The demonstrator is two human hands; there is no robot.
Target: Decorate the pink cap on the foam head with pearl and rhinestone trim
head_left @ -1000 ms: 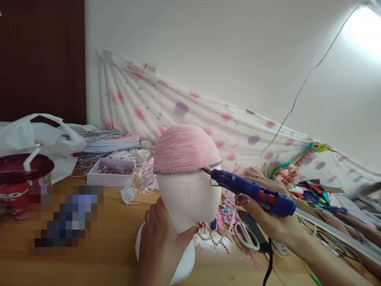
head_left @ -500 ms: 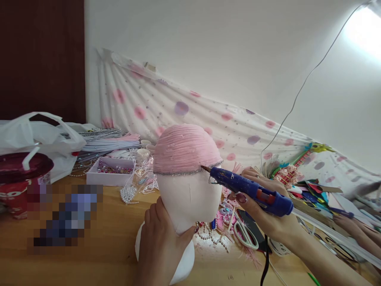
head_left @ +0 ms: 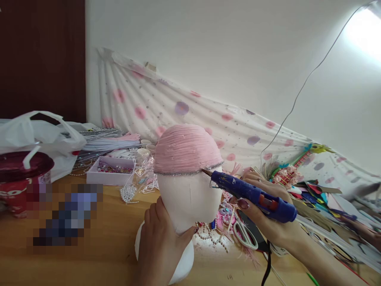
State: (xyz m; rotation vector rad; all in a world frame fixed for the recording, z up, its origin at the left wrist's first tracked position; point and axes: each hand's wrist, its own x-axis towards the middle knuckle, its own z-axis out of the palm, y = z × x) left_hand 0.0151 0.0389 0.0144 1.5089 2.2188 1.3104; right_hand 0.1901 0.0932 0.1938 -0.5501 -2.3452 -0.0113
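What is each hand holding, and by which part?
Left hand: the white mannequin head, by the neck. Right hand: the blue glue gun, around its body; the handle can't be made out.

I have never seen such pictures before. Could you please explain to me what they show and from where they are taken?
There is no machine: these are one person's bare hands, filmed by a camera worn on the head, which looks forward and down. The left hand grasps a white mannequin head with a pink covering and a silver trim. The right hand holds a blue glue gun, its nozzle at the trim; contact is hard to judge. On the wooden table are scissors, silvery beads, a pale box and a red cup.
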